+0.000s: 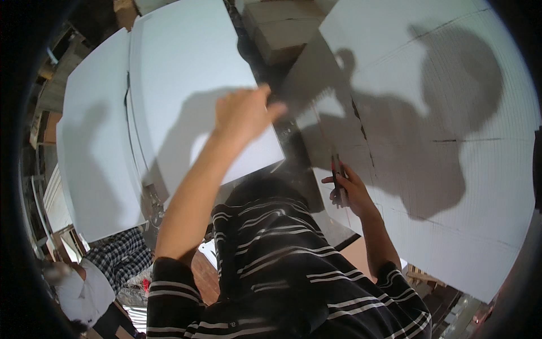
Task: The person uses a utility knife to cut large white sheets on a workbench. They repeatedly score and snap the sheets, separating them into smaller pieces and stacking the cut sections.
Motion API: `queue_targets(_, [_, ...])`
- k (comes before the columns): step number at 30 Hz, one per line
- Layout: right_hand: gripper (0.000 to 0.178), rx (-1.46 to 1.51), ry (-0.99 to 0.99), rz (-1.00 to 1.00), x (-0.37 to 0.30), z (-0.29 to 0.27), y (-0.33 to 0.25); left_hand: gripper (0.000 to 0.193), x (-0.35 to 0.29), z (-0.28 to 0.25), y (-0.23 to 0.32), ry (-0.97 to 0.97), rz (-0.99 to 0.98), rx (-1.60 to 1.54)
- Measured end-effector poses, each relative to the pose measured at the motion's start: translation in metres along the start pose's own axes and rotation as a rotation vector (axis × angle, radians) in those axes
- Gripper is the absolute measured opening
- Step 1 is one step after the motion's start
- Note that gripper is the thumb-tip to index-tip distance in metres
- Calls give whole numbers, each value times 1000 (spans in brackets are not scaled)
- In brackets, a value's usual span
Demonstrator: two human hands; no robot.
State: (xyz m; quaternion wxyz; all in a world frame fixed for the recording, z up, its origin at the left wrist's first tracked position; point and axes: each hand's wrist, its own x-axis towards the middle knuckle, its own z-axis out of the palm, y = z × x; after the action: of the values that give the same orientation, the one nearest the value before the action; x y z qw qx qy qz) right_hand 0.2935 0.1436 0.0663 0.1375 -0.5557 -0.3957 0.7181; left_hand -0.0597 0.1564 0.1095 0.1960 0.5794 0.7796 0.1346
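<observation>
My left hand (243, 116) is over the right edge of a large white board (186, 51), thumb and forefinger apart and slightly blurred. Nothing shows in it; whether it touches the board I cannot tell. On the right, my right hand (355, 195) is closed around a slim dark hand tool (339, 181) with two narrow arms and a touch of red; its exact kind is unclear. That hand is over the near left part of a big white corrugated sheet (485, 186), which has dark creases and a small dark slit.
Another white board (90, 141) lies left of the first, a narrow gap between. A brown cardboard box (282, 28) stands at the far end of the dark gap between boards and sheet. At the lower left is another person (84, 294) in a white top. Shadows fall across the white surfaces.
</observation>
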Motion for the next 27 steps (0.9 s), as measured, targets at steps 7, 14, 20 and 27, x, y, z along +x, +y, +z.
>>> queue_targets(7, [39, -726, -20, -220, -43, 23, -81, 53, 133, -14, -61, 272, -105, 134])
queue_targets(14, [31, -1400, -142, -722, -28, 89, -155, 41, 162, 10, -118, 395, -51, 411])
queue_targets(20, [25, -1678, -245, -914, 5, 127, -176, 36, 164, -1, -119, 300, -92, 331])
queue_targets(27, [26, -1913, -243, -966, 16, 137, -191, 32, 160, -3, -110, 319, -70, 310])
